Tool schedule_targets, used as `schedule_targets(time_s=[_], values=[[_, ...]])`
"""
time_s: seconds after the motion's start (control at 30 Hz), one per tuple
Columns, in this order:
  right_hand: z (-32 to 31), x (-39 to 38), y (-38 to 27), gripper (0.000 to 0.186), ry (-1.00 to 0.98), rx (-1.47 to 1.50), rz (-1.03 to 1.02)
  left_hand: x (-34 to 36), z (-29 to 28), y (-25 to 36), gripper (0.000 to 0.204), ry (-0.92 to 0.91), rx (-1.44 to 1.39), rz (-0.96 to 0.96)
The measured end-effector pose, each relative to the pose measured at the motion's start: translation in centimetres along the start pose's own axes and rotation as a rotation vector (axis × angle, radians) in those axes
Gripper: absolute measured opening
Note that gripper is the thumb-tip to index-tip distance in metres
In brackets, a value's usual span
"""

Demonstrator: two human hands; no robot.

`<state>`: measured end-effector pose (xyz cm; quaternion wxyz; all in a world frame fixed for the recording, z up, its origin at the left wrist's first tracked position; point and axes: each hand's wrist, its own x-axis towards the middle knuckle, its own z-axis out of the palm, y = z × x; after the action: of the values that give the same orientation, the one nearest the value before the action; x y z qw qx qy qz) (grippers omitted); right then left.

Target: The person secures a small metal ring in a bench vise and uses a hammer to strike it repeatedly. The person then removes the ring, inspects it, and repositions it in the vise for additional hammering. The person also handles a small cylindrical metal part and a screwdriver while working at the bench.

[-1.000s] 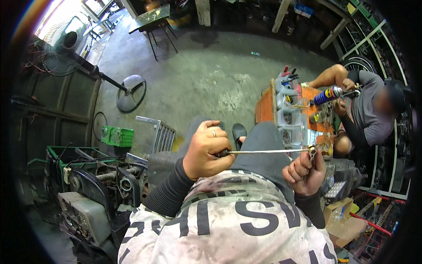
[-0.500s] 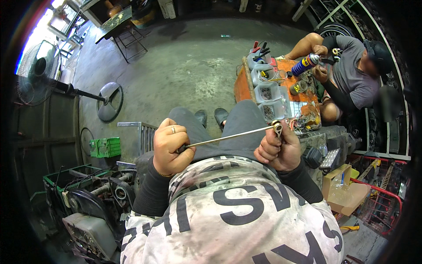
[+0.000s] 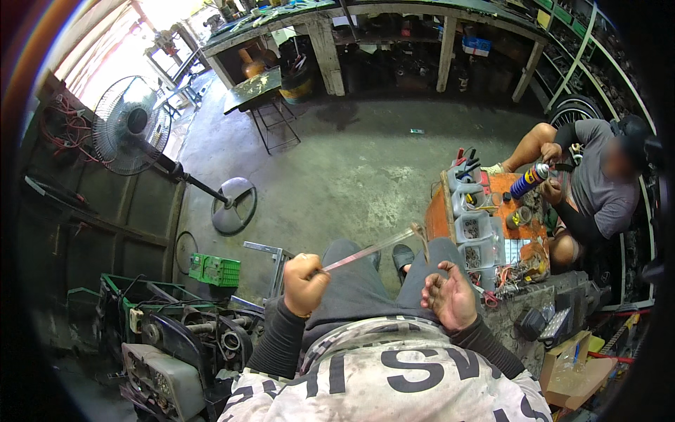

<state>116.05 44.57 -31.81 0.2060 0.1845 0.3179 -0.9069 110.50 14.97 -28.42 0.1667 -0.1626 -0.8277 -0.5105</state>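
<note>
In front of my lap, my left hand (image 3: 306, 284) is closed around one end of a long thin metal rod (image 3: 362, 255). The rod slants up and to the right over my thighs. At its far tip hangs a small metal piece (image 3: 420, 239), smeared by motion, so I cannot tell whether it is fixed there. My right hand (image 3: 451, 295) is empty, palm turned up, its fingers slightly bent and apart. It stays just below the tip without touching it.
To the right, an orange workbench (image 3: 441, 214) carries clear plastic bins (image 3: 474, 226). Behind it a seated co-worker (image 3: 596, 176) holds a blue spray can (image 3: 529, 181). At left are a standing fan (image 3: 132, 126), a green crate (image 3: 214, 270) and a machine (image 3: 162, 373). An open cardboard box (image 3: 573, 376) lies lower right.
My right hand has let go of the rod's ringed end and opened. The rod's tip has swung higher, still in my left hand. My view has tilted up and shows a far bench.
</note>
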Motion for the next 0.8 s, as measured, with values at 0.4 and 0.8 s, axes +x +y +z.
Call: schedule_targets(time_s=[0.4,0.8], values=[[-0.8,3.9,2.6,0.016,-0.229,-0.648,0.243,4.9,-1.9,-5.4,0.021,0.463,-0.744,-0.461],[1.8,15.2,-5.4,0.022,0.008,-0.16,-0.019,15.1,8.1,-9.4,0.011,-0.044,-0.384,-0.58]])
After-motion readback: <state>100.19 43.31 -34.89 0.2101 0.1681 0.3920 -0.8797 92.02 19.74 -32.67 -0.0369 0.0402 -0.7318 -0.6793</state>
